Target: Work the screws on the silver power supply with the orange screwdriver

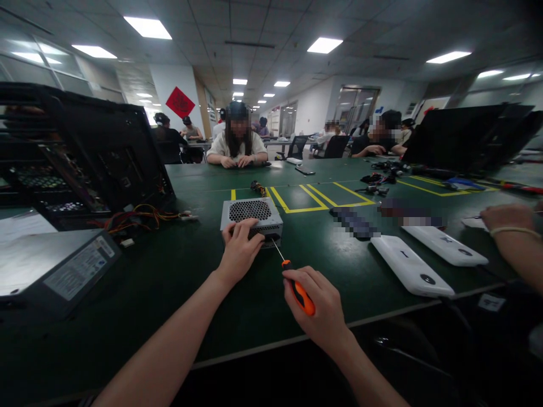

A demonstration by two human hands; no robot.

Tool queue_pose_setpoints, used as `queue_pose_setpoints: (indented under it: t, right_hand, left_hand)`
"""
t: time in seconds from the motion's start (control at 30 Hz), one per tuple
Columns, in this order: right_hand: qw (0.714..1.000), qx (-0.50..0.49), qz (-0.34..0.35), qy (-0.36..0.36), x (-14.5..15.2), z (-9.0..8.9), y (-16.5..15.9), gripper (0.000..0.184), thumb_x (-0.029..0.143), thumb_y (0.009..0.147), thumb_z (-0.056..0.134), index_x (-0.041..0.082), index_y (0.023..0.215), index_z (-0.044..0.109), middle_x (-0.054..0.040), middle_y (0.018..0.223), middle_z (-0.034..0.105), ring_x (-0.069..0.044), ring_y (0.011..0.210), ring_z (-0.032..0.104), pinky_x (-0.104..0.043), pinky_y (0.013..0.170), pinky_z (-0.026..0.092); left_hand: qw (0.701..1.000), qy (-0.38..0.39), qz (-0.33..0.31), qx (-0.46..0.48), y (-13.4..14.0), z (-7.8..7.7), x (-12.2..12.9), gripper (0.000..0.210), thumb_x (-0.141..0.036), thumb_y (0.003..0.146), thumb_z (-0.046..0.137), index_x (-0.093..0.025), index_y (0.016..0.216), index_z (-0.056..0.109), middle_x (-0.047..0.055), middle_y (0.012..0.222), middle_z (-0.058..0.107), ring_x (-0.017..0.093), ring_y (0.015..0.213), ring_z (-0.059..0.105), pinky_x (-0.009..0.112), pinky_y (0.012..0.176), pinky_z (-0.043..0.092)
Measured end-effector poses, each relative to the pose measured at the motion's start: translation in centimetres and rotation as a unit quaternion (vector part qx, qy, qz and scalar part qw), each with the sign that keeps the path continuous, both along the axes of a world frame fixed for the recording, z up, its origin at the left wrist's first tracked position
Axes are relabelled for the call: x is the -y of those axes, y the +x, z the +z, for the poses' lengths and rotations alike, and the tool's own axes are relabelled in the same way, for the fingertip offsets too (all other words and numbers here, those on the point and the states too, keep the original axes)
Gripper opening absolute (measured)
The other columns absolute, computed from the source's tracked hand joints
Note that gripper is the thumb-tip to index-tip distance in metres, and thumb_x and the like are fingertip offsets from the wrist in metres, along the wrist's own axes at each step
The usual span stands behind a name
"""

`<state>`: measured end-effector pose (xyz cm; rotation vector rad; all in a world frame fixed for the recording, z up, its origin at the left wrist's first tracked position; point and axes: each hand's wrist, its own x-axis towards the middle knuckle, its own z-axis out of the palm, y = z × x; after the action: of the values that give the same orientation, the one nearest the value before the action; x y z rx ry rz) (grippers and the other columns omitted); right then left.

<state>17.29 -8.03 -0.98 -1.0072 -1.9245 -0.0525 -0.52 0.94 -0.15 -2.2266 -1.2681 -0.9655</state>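
A grey computer power supply [251, 210], with a perforated grille on top, sits on the green table in front of me. My left hand [240, 246] grips its near edge, the fingers bent over the top and near face. My right hand [316, 305] is closed around the orange and black handle of a screwdriver [303, 297]. Its thin shaft points up and left, and the tip reaches the near face of the power supply, close to my left fingertips. Whether the tip sits in a screw is too small to tell. A bundle of cables [258, 187] lies behind the power supply.
An open black computer case [127, 152] stands at left with loose wires, and another power supply [80, 271] lies before it. White power banks [407, 265] and a pixelated phone-like item [354, 222] lie at right. Another person's arm [515, 232] reaches in there. A person [237, 141] sits opposite.
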Motion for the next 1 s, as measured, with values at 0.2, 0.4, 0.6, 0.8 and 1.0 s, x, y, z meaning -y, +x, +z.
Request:
queue_pose_setpoints:
  t: [0.2, 0.4, 0.6, 0.8, 1.0]
  right_hand:
    - [1.000, -0.011, -0.001, -0.001, 0.0, 0.1, 0.1, 0.016, 0.015, 0.082, 0.049, 0.018, 0.095, 0.057, -0.0035, 0.079, 0.059, -0.014, 0.070, 0.055, -0.027, 0.066, 0.044]
    - [1.000, -0.024, -0.001, -0.008, 0.0, 0.1, 0.3, 0.015, 0.015, 0.082, 0.050, 0.019, 0.095, 0.057, -0.0033, 0.080, 0.059, -0.014, 0.071, 0.055, -0.028, 0.067, 0.043]
    - [0.999, -0.032, -0.002, -0.013, 0.0, 0.1, 0.3, 0.016, 0.015, 0.082, 0.049, 0.019, 0.095, 0.057, -0.0034, 0.080, 0.059, -0.014, 0.070, 0.055, -0.027, 0.066, 0.044]
    - [0.999, -0.049, -0.002, -0.018, 0.0, 0.0, 0.5, 0.015, 0.016, 0.082, 0.049, 0.019, 0.093, 0.057, -0.0027, 0.078, 0.058, -0.014, 0.068, 0.054, -0.027, 0.065, 0.044]
    - [0.997, -0.070, -0.008, -0.024, 0.1, 0.1, 0.6, 0.015, 0.017, 0.082, 0.048, 0.019, 0.094, 0.057, -0.0028, 0.079, 0.058, -0.013, 0.067, 0.054, -0.026, 0.064, 0.044]
  left_hand:
    - [0.999, 0.022, 0.009, -0.023, 0.4, 0.1, -0.1, 0.011, -0.021, 0.081, 0.051, -0.022, 0.084, 0.062, 0.008, 0.119, 0.053, 0.024, 0.114, 0.043, 0.048, 0.095, 0.024]
    - [0.994, 0.069, 0.017, -0.086, 0.3, 0.0, -0.4, 0.015, -0.020, 0.084, 0.045, -0.020, 0.084, 0.059, 0.009, 0.115, 0.056, 0.022, 0.112, 0.047, 0.048, 0.096, 0.021]
    - [0.981, 0.120, 0.029, -0.150, 0.8, -0.6, -0.5, 0.021, -0.013, 0.083, 0.042, -0.022, 0.092, 0.059, 0.009, 0.118, 0.054, 0.022, 0.116, 0.043, 0.045, 0.097, 0.019]
    - [0.972, 0.093, 0.076, -0.203, 1.4, -0.4, 0.3, 0.026, -0.011, 0.084, 0.038, -0.023, 0.098, 0.056, 0.008, 0.098, 0.057, 0.021, 0.097, 0.049, 0.038, 0.082, 0.029]
    - [0.979, 0.025, 0.083, -0.186, 1.9, 0.5, 0.7, 0.025, -0.010, 0.084, 0.036, -0.022, 0.095, 0.055, 0.008, 0.088, 0.055, 0.022, 0.084, 0.049, 0.037, 0.071, 0.031]
